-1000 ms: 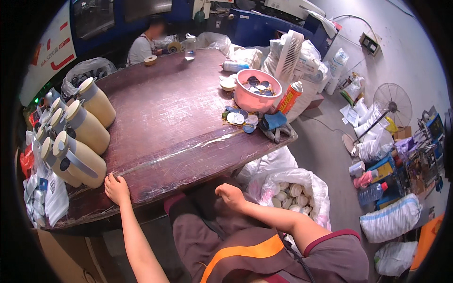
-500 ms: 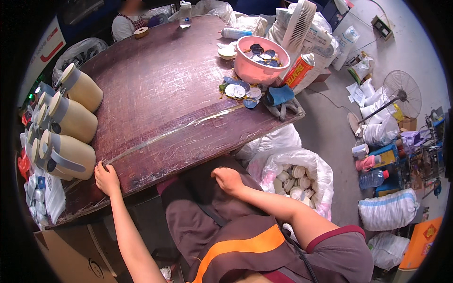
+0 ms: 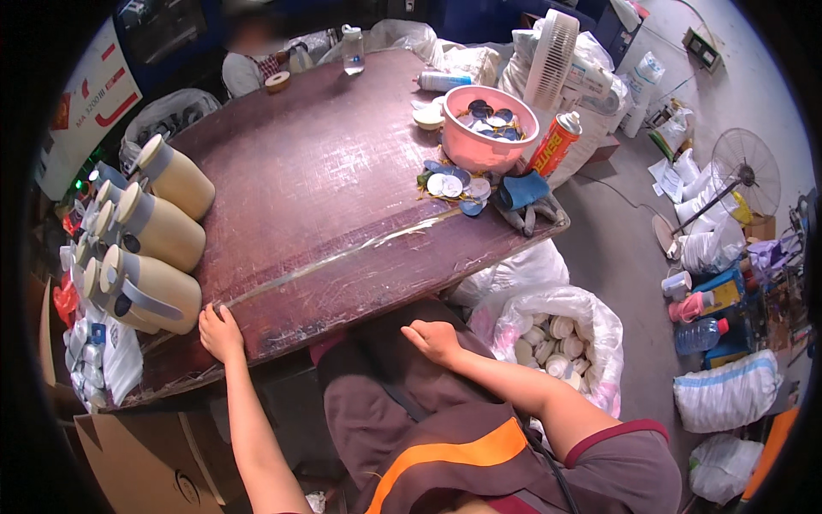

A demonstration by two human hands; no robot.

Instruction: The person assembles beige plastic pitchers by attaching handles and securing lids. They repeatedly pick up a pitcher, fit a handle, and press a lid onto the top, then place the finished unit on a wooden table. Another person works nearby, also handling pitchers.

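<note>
Apparently pausing, the left hand [image 3: 222,334] rests, fingers slightly spread, on a scuffed red-brown table [image 3: 300,206]; just left of it, a short reach for any grasp, stands a cream, rounded, seemingly plastic jug [image 3: 175,300], while the right hand [image 3: 435,343] curls loosely, contents unclear.

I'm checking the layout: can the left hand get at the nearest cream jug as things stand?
Very likely yes: the left hand rests on the table beside that cream jug, with nothing visible between them.
</note>
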